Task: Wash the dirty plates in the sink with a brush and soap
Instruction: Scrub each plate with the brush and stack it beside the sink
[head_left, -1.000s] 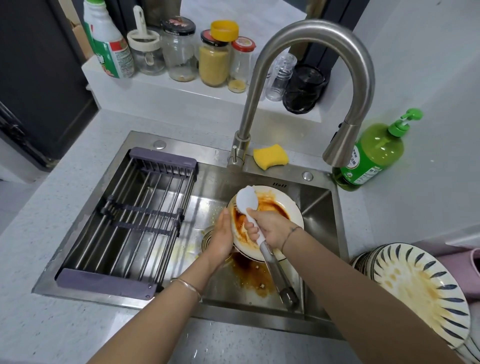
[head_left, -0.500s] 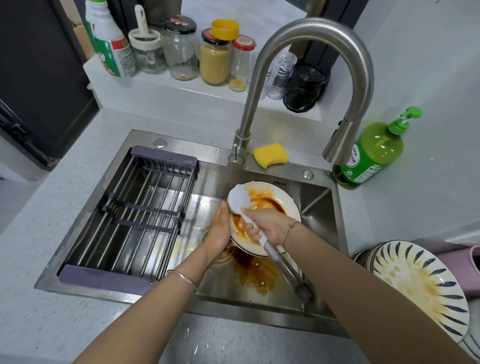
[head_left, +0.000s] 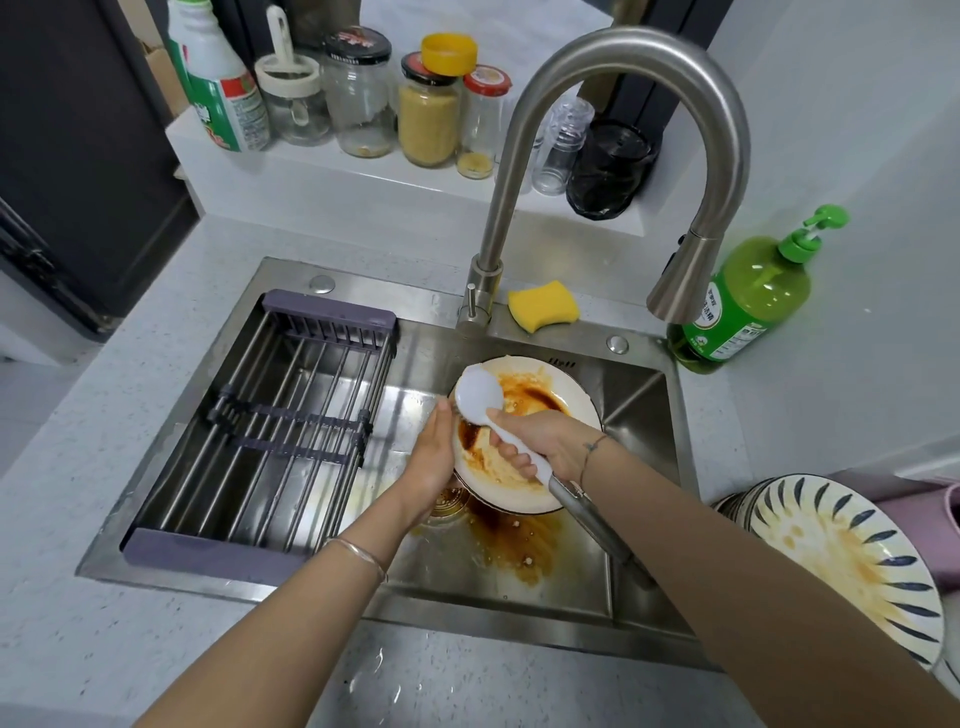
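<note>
1. Gripping the brush (head_left: 480, 392) in my right hand (head_left: 540, 441), I am scrubbing the plate (head_left: 540, 410).
2. My left hand (head_left: 434, 457) is holding its rim, tilted over the sink's (head_left: 639, 415) right half.
3. Slippery, breakable ceramic: I am judging the rim the safest hold.

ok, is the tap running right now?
Off, it seems: no stream falls from the faucet spout into the sink.

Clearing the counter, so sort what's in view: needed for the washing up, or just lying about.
For the job: plate, brush, soap, sink, tap, stacked plates.
Lying about: sponge, jars, white bottle.
</note>
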